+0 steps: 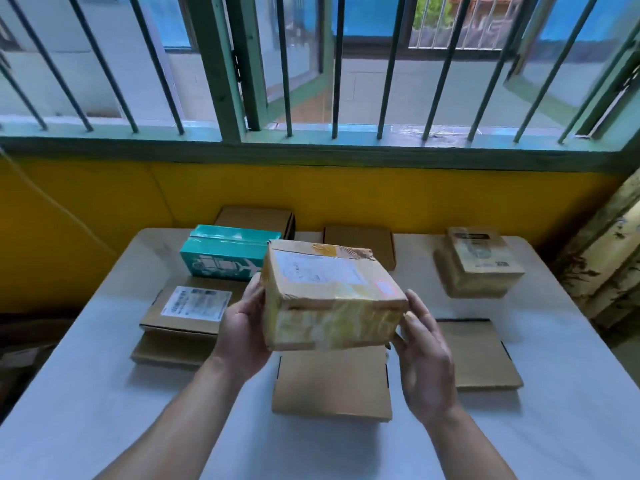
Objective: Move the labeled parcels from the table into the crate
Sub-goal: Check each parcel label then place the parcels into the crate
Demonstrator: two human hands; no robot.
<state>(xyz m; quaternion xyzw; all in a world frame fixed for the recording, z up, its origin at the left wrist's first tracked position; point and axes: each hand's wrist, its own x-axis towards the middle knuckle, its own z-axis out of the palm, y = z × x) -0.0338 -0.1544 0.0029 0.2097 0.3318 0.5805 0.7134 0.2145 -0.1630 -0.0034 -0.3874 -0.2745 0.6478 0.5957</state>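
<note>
- Both hands are up over the middle of the bench [104, 393], carrying a brown parcel [329, 292] clear of the surface.
- The parcel has a white shipping label on top, a small pink sticker at its near right top corner, and yellowish tape over the near face. It is slightly tilted.
- The left hand [242, 327] is grasping the parcel at its left end, thumb up the left face. The fingers go underneath and I cannot see them.
- The right hand [426, 358] is released, with its fingers fairly straight and the fingertips touching the parcel's near right corner.
- A teal box [225, 254] sits towards the far left corner, just behind the held parcel from my view.
- A flat box with a white label [187, 310] lies by the left edge, stacked on a second flat box [169, 348].
- A plain flat box [332, 386] lies on the bench beneath the held parcel. Another [481, 355] lies towards the right edge.
- A printed box [481, 258] sits on a larger one near the far right corner.
- Two more brown boxes [360, 240] stand along the far edge.
- A yellow wall [311, 192] and a barred window [311, 64] lie beyond the bench.
</note>
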